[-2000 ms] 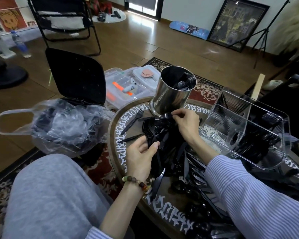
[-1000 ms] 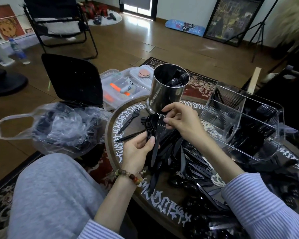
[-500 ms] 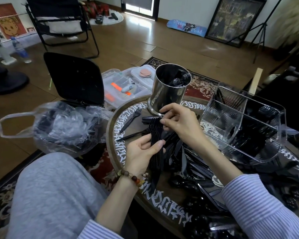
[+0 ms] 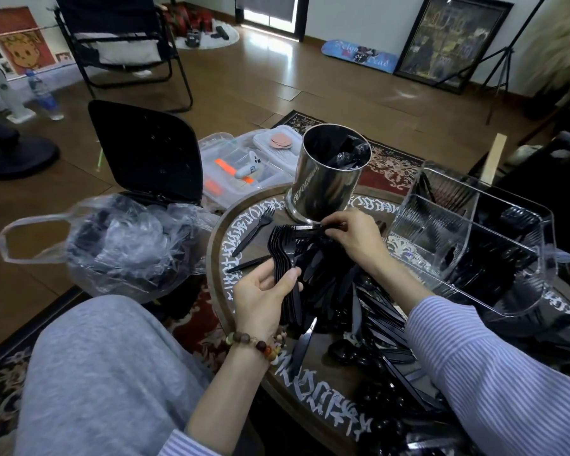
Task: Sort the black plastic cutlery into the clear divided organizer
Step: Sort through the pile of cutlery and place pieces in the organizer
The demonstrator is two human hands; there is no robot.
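My left hand point(image 4: 264, 299) grips a stacked bunch of black plastic forks point(image 4: 285, 255) by their handles, tines pointing away from me. My right hand point(image 4: 356, 236) pinches a black fork point(image 4: 305, 229) lying across the tops of that bunch, just in front of the steel cup. A heap of loose black cutlery point(image 4: 369, 320) covers the round table under both hands. The clear divided organizer point(image 4: 468, 238) stands to the right, with black cutlery in its compartments.
A shiny steel cup point(image 4: 326, 179) holding black utensils stands at the table's far edge. Two loose forks point(image 4: 255, 232) lie left of my hands. A clear plastic bag point(image 4: 122, 245) over a black bin sits on the left, lidded plastic boxes point(image 4: 241, 166) behind.
My right hand has moved from the pile up to the top of the fork bunch, near the cup's base, and pinches a fork there. My left hand keeps holding the bunch.
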